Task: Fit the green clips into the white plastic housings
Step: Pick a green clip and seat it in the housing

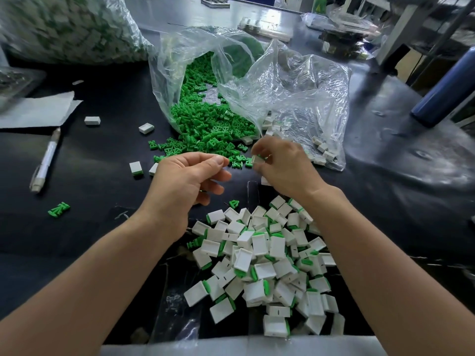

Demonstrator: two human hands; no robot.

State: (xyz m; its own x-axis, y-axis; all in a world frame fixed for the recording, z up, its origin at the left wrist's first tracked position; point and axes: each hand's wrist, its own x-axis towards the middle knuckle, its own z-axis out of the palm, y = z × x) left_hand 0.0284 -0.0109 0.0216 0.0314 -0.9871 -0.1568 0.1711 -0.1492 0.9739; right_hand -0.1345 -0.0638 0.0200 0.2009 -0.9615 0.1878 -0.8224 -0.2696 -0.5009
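Housing point(255, 160), white boxy plastic, pinched in right hand point(280, 165); left hand point(185, 181) loosely curled, hold unclear.

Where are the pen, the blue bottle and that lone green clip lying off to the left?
pen point(47, 158): head view, middle of its white barrel.
blue bottle point(444, 91): head view, middle of its side.
lone green clip point(59, 209): head view, its centre.

No text, label, brand or number can be read on anything here
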